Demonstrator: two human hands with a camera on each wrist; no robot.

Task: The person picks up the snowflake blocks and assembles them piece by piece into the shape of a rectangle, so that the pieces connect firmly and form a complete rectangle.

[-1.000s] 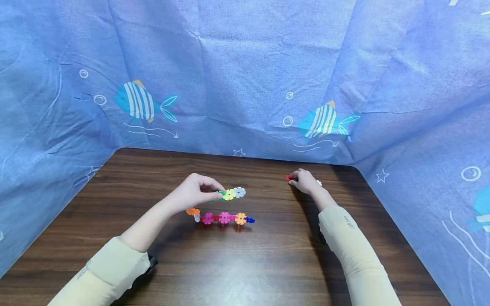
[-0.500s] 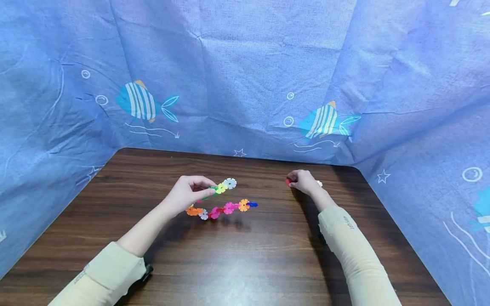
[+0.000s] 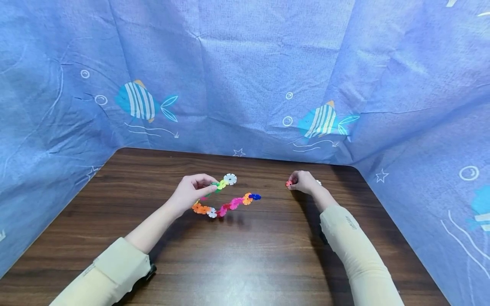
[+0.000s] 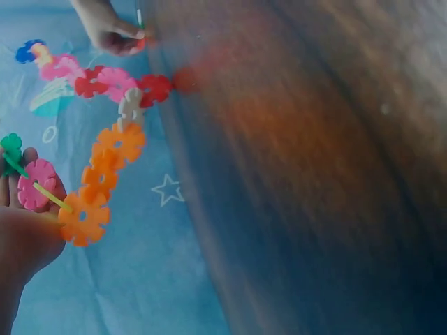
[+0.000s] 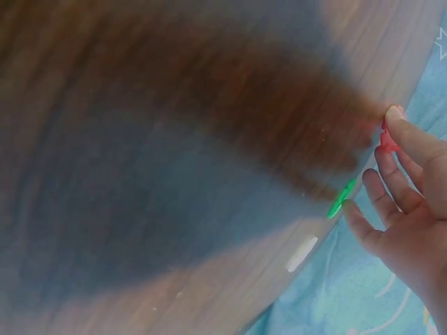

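My left hand pinches a chain of interlocking snowflake discs by a green part near one end. A yellow and a pale grey-white disc stick out past the fingertips. The rest of the chain, in orange, white, pink, red and dark blue, curves below and to the right, raised off the tabletop at its blue end. Toward the far right of the table, my right hand pinches a red snowflake disc between thumb and finger. A green disc lies under the other fingers.
Near the right hand, a white disc lies on the brown wooden table. Blue cloth printed with fish hangs behind and beside the table. The two hands are well apart.
My left hand has moved slightly left, and the chain's blue end has risen and swung away from me. The red disc in my right hand has turned to show its face.
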